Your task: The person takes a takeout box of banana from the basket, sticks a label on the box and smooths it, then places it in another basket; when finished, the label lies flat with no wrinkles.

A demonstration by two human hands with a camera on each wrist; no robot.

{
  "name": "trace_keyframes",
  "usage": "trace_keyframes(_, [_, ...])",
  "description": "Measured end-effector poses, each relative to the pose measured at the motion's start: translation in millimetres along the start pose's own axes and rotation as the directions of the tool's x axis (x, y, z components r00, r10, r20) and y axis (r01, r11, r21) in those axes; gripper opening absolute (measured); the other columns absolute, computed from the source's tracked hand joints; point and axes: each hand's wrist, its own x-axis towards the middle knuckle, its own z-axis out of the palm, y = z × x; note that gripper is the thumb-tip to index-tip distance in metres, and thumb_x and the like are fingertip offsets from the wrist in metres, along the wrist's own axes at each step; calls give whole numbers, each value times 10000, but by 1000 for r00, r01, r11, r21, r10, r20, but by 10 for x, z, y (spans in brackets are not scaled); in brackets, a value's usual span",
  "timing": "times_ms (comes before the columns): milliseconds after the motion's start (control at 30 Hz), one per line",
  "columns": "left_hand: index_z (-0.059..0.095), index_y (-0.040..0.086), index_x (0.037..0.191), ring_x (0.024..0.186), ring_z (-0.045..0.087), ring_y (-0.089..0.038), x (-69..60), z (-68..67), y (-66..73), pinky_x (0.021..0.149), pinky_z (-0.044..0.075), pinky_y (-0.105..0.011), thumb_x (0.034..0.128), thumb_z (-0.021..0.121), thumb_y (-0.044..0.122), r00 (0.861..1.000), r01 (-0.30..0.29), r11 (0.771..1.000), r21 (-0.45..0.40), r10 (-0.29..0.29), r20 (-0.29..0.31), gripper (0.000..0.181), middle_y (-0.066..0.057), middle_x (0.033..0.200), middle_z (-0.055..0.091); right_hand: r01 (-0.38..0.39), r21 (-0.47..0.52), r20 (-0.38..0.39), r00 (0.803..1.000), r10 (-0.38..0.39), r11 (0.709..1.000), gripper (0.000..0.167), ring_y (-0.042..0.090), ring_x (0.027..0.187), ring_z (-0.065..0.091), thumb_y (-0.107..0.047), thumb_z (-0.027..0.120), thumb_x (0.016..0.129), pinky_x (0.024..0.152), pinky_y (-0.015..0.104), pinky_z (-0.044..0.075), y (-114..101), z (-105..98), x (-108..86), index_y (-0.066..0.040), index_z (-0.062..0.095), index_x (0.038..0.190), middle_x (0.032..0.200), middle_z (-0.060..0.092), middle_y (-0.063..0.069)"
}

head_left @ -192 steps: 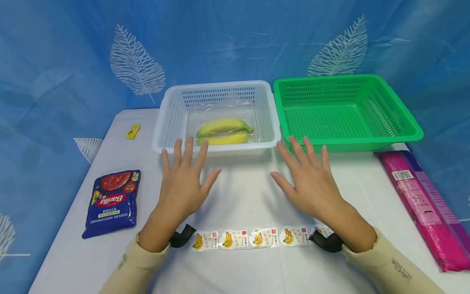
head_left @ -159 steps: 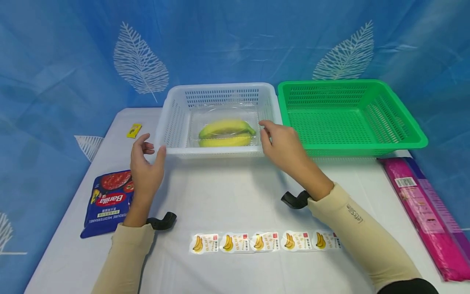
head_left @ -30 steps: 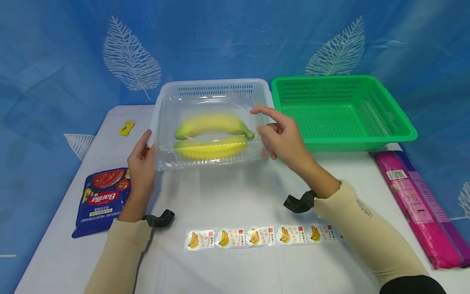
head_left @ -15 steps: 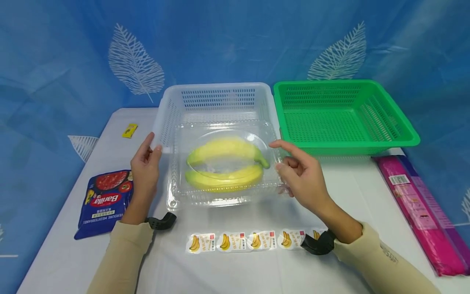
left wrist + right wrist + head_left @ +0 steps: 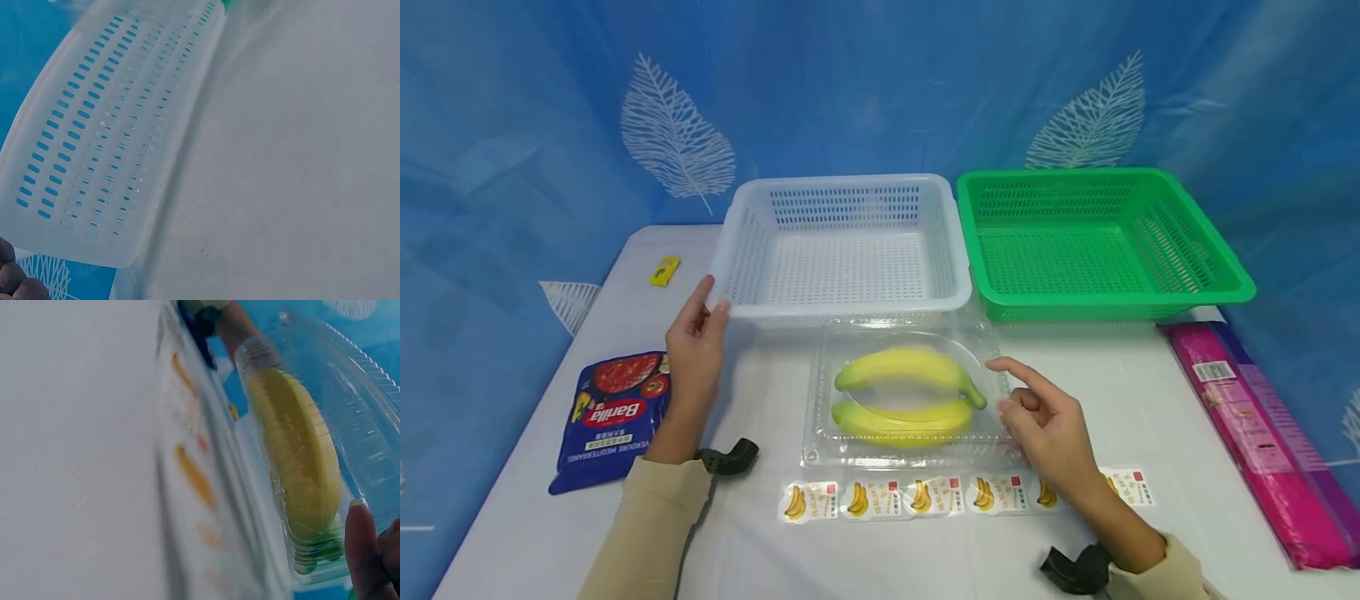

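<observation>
The right hand point(image 5: 1052, 429) pinches the near part of the right side of a clear box point(image 5: 865, 457), its thumb point(image 5: 361, 547) on the rim and its index finger point(image 5: 1026, 373) reaching out along the same side. The box lies just to the left of these fingers, in front of the white basket point(image 5: 850, 312); whether it touches the desk point(image 5: 887, 558), I cannot tell. Inside, level with the fingers, are two bananas point(image 5: 910, 369), one behind the other, the stem of the far one toward the right hand.

The left hand point(image 5: 695, 350) is at the near left corner of the white basket, its fingers bent, index and thumb tips apart beside the rim; I cannot tell whether they grip it.

A yellow sachet point(image 5: 664, 271) lies beyond and to the left of the left fingers. A blue pouch point(image 5: 606, 412) lies to their left and nearer the person, partly hidden by the forearm. A strip of stickers point(image 5: 868, 500) runs across on the person's side of the right fingers, passing under that arm. The green basket point(image 5: 1120, 298) stands beyond the right fingers and to their right, and a pink bag point(image 5: 1255, 433) lies well to their right. A blue cloth point(image 5: 880, 100) hangs farthest from both hands.
</observation>
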Motion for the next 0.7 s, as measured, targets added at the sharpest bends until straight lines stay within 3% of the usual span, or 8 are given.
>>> trace_keyframes(400, [446, 167, 1551, 1221, 522, -149, 4, -40, -39, 1045, 432, -204, 1067, 560, 202, 1000, -18, 999, -31, 19, 22, 498, -13, 1563, 454, 49, -52, 18, 999, -49, 997, 471, 82, 406, 253, 139, 589, 911, 342, 216, 262, 303, -20, -19, -44, 635, 1343, 562, 343, 4])
trace_keyframes(700, [442, 215, 1551, 1196, 526, -179, -7, -38, -45, 1045, 441, -220, 1064, 569, 242, 999, -15, 999, -28, 16, 34, 503, -5, 1553, 466, 27, 1, 37, 999, -27, 1000, 476, 119, 427, 246, 141, 586, 918, 351, 237, 253, 349, -32, -24, -25, 618, 1363, 582, 335, 5])
